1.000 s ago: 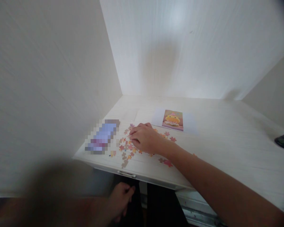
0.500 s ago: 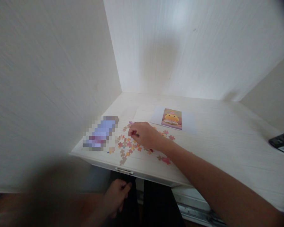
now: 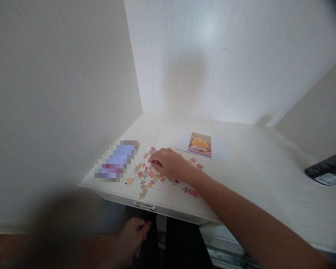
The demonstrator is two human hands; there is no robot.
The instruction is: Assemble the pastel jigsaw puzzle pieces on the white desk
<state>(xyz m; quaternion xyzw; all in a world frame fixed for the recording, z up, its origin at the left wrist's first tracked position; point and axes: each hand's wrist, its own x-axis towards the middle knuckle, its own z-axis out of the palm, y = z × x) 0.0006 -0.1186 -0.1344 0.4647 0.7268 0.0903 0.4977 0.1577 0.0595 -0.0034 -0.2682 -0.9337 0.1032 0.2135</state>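
Loose jigsaw puzzle pieces [image 3: 149,175], in pink, orange, yellow and grey-brown, lie scattered over the white desktop. Above the left part of them is my right hand [image 3: 169,163], its fingers curled and closed. Something small and reddish shows at its fingertips, too blurred to name. The hand and forearm cover some of the pieces. Below the desk's front edge, over my lap, my left hand [image 3: 136,231] is closed with thumb and forefinger together; whatever it holds, if anything, is hidden. Behind the pieces lies a printed picture [image 3: 200,145] of a yellow figure with a pink hat.
A pixelated flat object, like a phone [image 3: 118,158], lies at the left of the desktop [image 3: 249,160]. A dark cylindrical container [image 3: 327,170] is at the right edge. White panels enclose the desk at the back and sides. A drawer handle [image 3: 144,206] is on the front.
The view has shifted slightly. My right hand stays over the pieces, its fingers turned a little and still closed. My left hand keeps its place below the desk edge.
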